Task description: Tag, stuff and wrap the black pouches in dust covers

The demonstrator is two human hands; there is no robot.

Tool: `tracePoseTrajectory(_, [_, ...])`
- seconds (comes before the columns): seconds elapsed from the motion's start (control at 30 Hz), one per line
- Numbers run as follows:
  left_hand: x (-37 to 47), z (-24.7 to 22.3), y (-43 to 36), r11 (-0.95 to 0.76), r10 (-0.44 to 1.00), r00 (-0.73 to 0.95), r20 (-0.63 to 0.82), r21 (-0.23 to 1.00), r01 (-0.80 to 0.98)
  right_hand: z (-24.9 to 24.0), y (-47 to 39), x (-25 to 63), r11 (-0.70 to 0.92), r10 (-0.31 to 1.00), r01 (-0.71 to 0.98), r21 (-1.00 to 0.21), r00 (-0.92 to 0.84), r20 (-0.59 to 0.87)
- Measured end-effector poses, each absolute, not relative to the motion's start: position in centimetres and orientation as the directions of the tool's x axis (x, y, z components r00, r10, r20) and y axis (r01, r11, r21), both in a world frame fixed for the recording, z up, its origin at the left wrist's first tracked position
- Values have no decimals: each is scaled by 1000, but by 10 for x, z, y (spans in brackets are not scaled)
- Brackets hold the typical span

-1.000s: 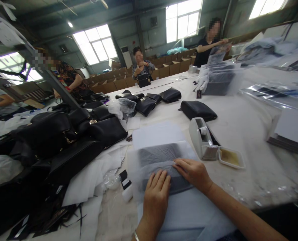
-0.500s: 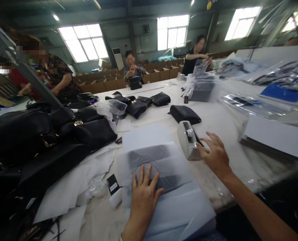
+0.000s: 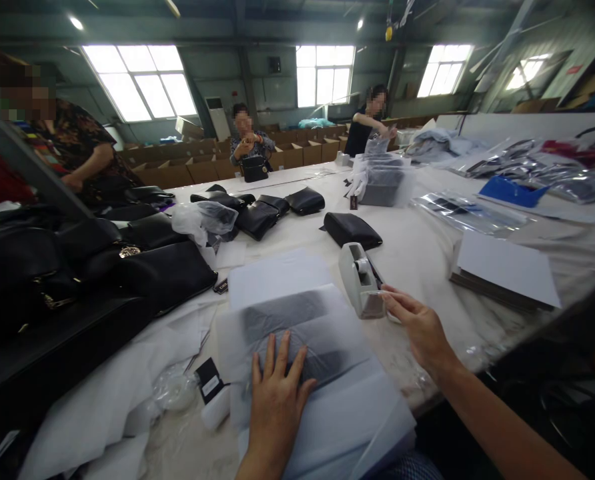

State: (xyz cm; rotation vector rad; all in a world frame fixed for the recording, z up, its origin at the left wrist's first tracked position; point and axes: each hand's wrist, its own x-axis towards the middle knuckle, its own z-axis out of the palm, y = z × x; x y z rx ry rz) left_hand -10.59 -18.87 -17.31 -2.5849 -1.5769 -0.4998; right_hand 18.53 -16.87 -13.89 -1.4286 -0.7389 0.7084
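My left hand [image 3: 277, 390] lies flat with spread fingers on a dark item wrapped in thin white paper [image 3: 322, 333], which rests on a stack of white sheets [image 3: 347, 413]. At the front end of a grey tape dispenser [image 3: 360, 287], my right hand [image 3: 417, 323] pinches what looks like the end of clear tape, thumb and forefinger together. Behind the dispenser lies a black bag [image 3: 351, 230]. Left of the wrapped item are a black tag [image 3: 210, 380], a small white roll [image 3: 216, 408] and a clear plastic-wrapped roll [image 3: 175, 388].
Black bags [image 3: 162, 273] are piled at the left beside loose white paper [image 3: 102, 380]. A stack of boards [image 3: 505, 270] and plastic sleeves [image 3: 467, 212] are at the right. Three people stand around the table, with cardboard boxes [image 3: 167, 173] behind.
My right hand's fingers have closed at the dispenser's front edge. My left hand stays flat on the wrapped item. The whole view has shifted, so the scene sits further left.
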Motion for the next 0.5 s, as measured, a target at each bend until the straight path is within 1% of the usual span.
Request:
tracePoseTrajectory(0.07, [-107,-175,-188,-481,842,435,318,78,873,-149,-179,184,-69,816,-146,-987,560,-140])
tracePoseTrajectory(0.13, [-108,-178,-188,-497,828,457,326,49,866,-163,-181,185,-145,813,-219,-965,530,-242])
tracePoseTrajectory(0.23, [-109,-180,-187,-506,820,464,334,44,862,-182,-174,192,-178,799,-172,-969,550,-244])
tracePoseTrajectory(0.33, [-108,-179,-188,-489,837,440,327,83,868,-190,-172,200,-201,803,-111,-973,551,-229])
tracePoseTrajectory(0.4, [-107,-179,-188,-478,847,423,321,114,871,-189,-179,204,-219,829,16,-975,531,-178])
tracePoseTrajectory(0.47, [-107,-178,-188,-482,849,423,317,135,866,-178,-190,207,-186,888,243,-952,456,-57])
tracePoseTrajectory(0.5, [-107,-178,-188,-488,846,428,317,140,861,-170,-195,206,-136,928,368,-920,373,12])
